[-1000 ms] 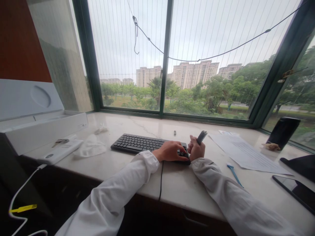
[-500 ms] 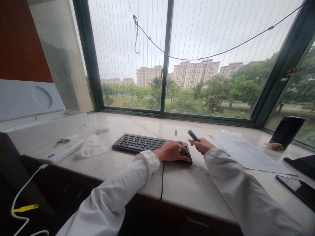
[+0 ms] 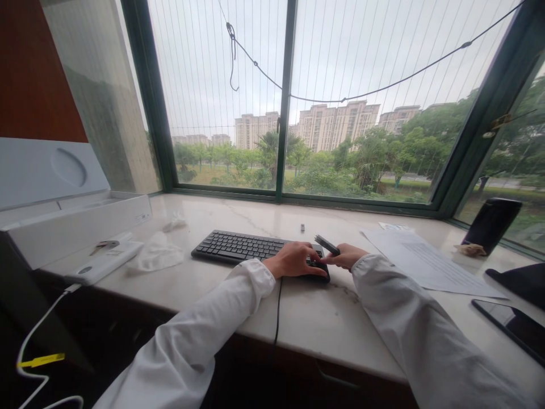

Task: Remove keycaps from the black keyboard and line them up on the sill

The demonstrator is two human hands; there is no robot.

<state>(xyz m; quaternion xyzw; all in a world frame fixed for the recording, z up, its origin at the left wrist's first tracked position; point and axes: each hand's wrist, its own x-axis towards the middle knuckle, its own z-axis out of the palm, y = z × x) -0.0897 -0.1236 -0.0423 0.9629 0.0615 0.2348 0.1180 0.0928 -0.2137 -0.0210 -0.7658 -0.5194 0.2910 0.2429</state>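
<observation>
A black keyboard (image 3: 240, 245) lies on the pale marble sill. My left hand (image 3: 296, 259) is over its right end, thumb along the front edge and fingers bent across the keys, holding it down. Close beside it, my right hand (image 3: 346, 255) is closed around a slim black brush-like tool (image 3: 327, 244), whose outer end points up and left over the keyboard's back right corner. Its exact kind is hard to make out. A finger of my right hand reaches down near the keys by my left fingers. The keys under my hands are hidden.
A small grey piece (image 3: 302, 227) lies behind the keyboard. Printed paper (image 3: 419, 258), a phone (image 3: 511, 326) and an upright dark device (image 3: 489, 226) are at right. At left are crumpled plastic (image 3: 157, 253), a white power bank (image 3: 104, 264) with keys, and a white box (image 3: 80, 224).
My right hand has moved left to the keyboard's right end, and the black tool now leans further left. My left hand stays on the keyboard. The view has shifted slightly.
</observation>
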